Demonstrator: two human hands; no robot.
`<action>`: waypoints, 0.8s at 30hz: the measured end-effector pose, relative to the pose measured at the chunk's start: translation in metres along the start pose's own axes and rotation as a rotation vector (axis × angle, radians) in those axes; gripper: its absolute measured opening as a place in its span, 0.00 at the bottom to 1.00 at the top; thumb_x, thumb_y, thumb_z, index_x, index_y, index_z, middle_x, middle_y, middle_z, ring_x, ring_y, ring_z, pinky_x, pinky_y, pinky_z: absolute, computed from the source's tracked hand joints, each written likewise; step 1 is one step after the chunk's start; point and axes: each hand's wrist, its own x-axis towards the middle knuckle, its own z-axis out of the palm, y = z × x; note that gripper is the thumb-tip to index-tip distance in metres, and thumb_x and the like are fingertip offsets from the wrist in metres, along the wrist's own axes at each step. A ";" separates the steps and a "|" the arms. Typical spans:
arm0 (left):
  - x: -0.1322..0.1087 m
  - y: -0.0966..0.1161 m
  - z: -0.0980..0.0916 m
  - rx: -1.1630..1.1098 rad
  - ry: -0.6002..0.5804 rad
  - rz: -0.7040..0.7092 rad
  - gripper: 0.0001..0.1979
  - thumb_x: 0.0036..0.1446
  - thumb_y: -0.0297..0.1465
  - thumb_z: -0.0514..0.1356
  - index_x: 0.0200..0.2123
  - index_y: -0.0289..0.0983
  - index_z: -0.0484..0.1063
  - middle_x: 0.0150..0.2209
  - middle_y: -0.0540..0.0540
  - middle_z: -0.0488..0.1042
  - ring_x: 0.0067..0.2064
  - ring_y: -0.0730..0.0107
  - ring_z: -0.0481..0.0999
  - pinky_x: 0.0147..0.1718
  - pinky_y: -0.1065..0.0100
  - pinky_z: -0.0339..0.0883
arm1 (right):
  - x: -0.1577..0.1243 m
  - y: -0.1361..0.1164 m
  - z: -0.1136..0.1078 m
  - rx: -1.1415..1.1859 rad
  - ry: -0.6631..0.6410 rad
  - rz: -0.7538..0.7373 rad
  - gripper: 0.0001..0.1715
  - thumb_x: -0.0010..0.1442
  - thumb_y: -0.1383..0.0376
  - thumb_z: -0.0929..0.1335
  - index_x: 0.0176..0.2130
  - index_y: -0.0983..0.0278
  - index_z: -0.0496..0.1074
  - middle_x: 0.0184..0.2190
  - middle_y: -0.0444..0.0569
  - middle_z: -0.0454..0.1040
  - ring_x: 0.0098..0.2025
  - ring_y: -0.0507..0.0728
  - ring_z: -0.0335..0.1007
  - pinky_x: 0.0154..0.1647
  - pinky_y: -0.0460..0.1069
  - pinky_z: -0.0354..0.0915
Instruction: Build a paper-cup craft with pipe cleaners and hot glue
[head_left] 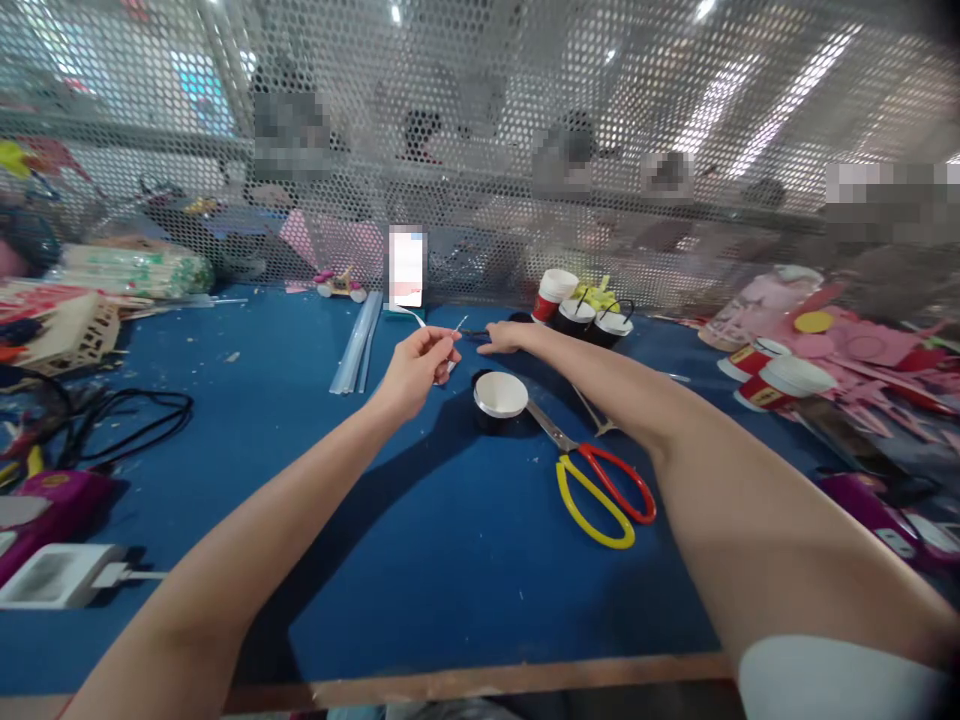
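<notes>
My left hand (pixel 416 368) is raised over the blue table (pixel 420 560), its fingers pinched on a thin pale strip that curves up toward the phone (pixel 407 266). My right hand (pixel 505 337) reaches further back, fingers pressed together at a small dark thing on the table; what it grips is too small to name. A black paper cup (pixel 500 399) with a white inside stands just in front of both hands. Scissors (pixel 596 480) with one red and one yellow handle lie to the right of the cup, under my right forearm.
Clear glue sticks (pixel 358 345) lie left of my hands. Red and black cups (pixel 577 305) stand at the back, more cups (pixel 772 375) and pink paper cut-outs at the right. Cables, a charger (pixel 56 575) and glue guns lie at the left. A perforated metal screen closes the back.
</notes>
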 end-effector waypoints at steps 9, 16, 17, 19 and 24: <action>-0.005 0.002 0.004 -0.062 -0.058 -0.018 0.05 0.54 0.25 0.55 0.36 0.31 0.68 0.24 0.50 0.67 0.21 0.84 0.60 0.21 0.76 0.57 | -0.048 0.012 -0.031 0.123 0.216 -0.124 0.30 0.55 0.55 0.64 0.52 0.70 0.65 0.52 0.59 0.66 0.52 0.62 0.62 0.46 0.51 0.60; -0.038 0.014 0.037 -0.193 -0.226 -0.075 0.06 0.51 0.26 0.59 0.34 0.32 0.66 0.26 0.50 0.71 0.23 0.82 0.67 0.25 0.73 0.66 | -0.177 -0.013 -0.008 1.174 0.463 -0.535 0.18 0.56 0.55 0.64 0.41 0.66 0.71 0.34 0.49 0.74 0.30 0.50 0.68 0.28 0.46 0.66; -0.045 0.015 0.043 -0.185 -0.265 -0.095 0.06 0.51 0.27 0.60 0.33 0.33 0.65 0.26 0.50 0.72 0.23 0.81 0.68 0.26 0.73 0.67 | -0.191 -0.018 0.000 1.252 0.495 -0.529 0.17 0.55 0.56 0.66 0.39 0.65 0.71 0.32 0.47 0.73 0.28 0.49 0.67 0.29 0.46 0.66; -0.058 0.013 0.053 -0.147 -0.347 -0.124 0.08 0.50 0.29 0.61 0.32 0.33 0.65 0.26 0.50 0.73 0.22 0.80 0.69 0.25 0.71 0.69 | -0.213 -0.024 0.016 1.371 0.558 -0.473 0.13 0.53 0.57 0.67 0.35 0.64 0.70 0.27 0.44 0.72 0.26 0.48 0.66 0.29 0.46 0.66; -0.078 0.004 0.067 -0.087 -0.438 -0.269 0.10 0.49 0.33 0.61 0.29 0.32 0.65 0.22 0.51 0.72 0.19 0.80 0.68 0.21 0.72 0.68 | -0.234 -0.023 0.048 1.534 0.591 -0.421 0.10 0.51 0.60 0.69 0.31 0.63 0.67 0.26 0.42 0.68 0.25 0.47 0.64 0.27 0.45 0.65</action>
